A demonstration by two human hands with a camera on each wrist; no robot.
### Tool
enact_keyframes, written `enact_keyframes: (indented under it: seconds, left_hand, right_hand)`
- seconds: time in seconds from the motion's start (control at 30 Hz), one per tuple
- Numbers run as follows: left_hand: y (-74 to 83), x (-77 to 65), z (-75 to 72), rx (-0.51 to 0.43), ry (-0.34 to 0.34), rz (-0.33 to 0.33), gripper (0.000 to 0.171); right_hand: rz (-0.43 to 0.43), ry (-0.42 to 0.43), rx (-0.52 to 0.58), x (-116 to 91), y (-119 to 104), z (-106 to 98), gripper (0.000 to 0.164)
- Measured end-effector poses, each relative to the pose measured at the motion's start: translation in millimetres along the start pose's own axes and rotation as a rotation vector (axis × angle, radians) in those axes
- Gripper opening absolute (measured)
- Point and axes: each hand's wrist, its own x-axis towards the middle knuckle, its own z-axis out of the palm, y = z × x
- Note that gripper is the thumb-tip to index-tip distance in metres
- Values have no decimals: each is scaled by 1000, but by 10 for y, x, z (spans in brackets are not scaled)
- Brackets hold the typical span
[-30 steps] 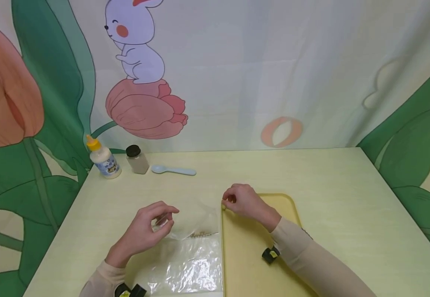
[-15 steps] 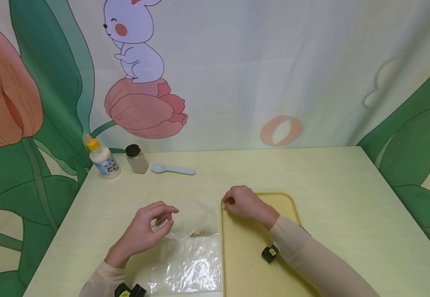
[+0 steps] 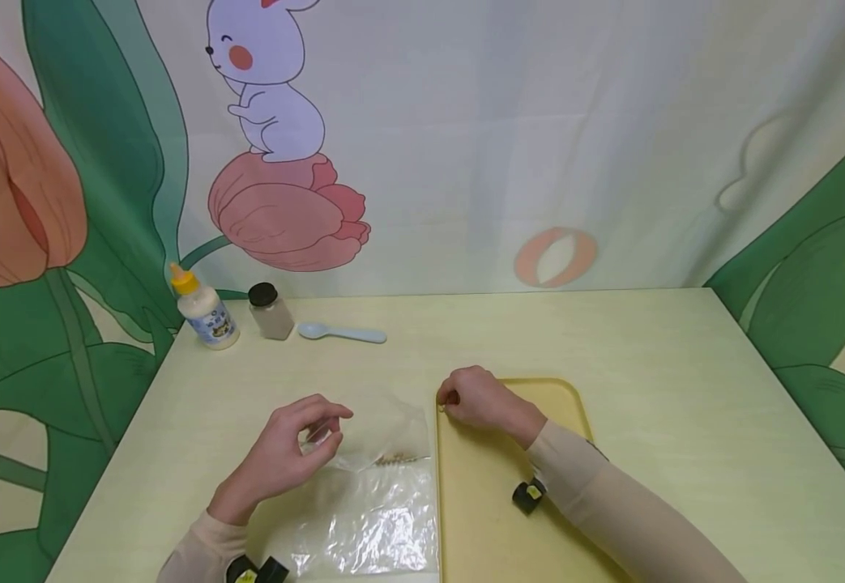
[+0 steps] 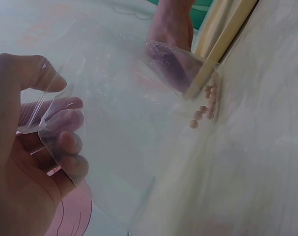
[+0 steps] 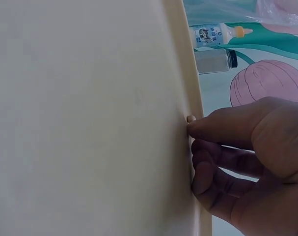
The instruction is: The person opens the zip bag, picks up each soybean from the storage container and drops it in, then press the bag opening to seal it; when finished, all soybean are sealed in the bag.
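My left hand (image 3: 294, 445) grips the upper part of a clear plastic bag (image 4: 119, 147), its thumb and curled fingers round the film at the edge. Several small round tan beads (image 4: 203, 110) lie together in the bag's corner. My right hand (image 3: 482, 398) is at the far left corner of a yellow tray (image 3: 495, 502), fingers curled and fingertips down at the rim. One small bead (image 5: 190, 118) sits against the tray's raised edge, right beside the right thumb tip. I cannot tell whether the right fingertips pinch another bead.
At the back left of the table (image 3: 684, 405) stand a white bottle with a yellow nozzle (image 3: 206, 312) and a small jar with a black lid (image 3: 271, 312). A pale blue spoon (image 3: 342, 333) lies beside them. Behind hangs a printed curtain (image 3: 422, 146).
My right hand has shifted slightly down toward the tray floor at the corner, and the small bead now shows just below its fingertips. The left hand and bag stay still.
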Motion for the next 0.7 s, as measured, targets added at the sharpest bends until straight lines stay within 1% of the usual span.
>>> enact_keyframes:
  seconds: [0.1, 0.37, 0.7]
  left_hand:
    - [-6, -1, 1, 0, -1, -5, 31]
    - [-2, 1, 2, -1, 5, 16, 31]
    - [17, 6, -9, 4, 6, 17, 30]
  right_hand:
    - [-5, 0, -3, 4, -1, -6, 12]
    - [4, 9, -10, 4, -3, -13, 12]
    - [1, 69, -4, -18, -22, -36, 7]
